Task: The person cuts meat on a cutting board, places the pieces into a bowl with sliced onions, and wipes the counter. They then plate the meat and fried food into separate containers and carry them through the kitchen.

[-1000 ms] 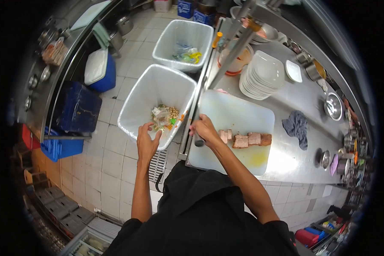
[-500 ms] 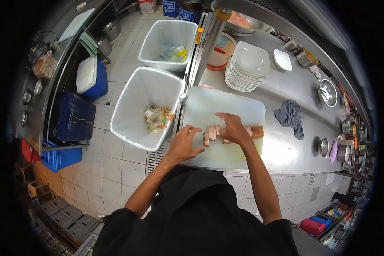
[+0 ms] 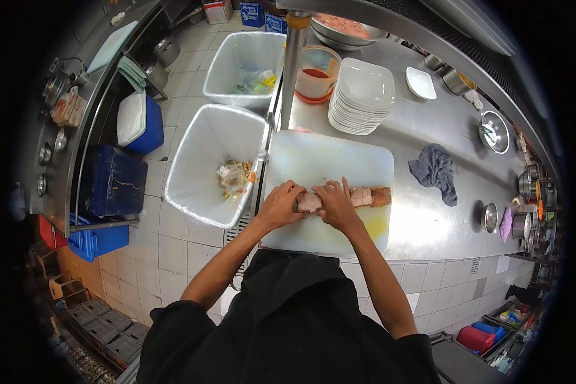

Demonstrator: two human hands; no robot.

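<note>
Meat (image 3: 368, 196) lies lengthwise left to right on the cutting board (image 3: 329, 157), left hand (image 3: 281, 205) and right hand (image 3: 338, 206) apparently grasping its left portion with bent fingers.

both forearms reach forward, bare below short dark sleeves, and angle in toward each other. the left hand (image 3: 280, 205) is palm down with its fingers bent; the right hand (image 3: 336, 205) is close beside it, fingers curled down and one digit raised. both elbows are bent outward.
</note>
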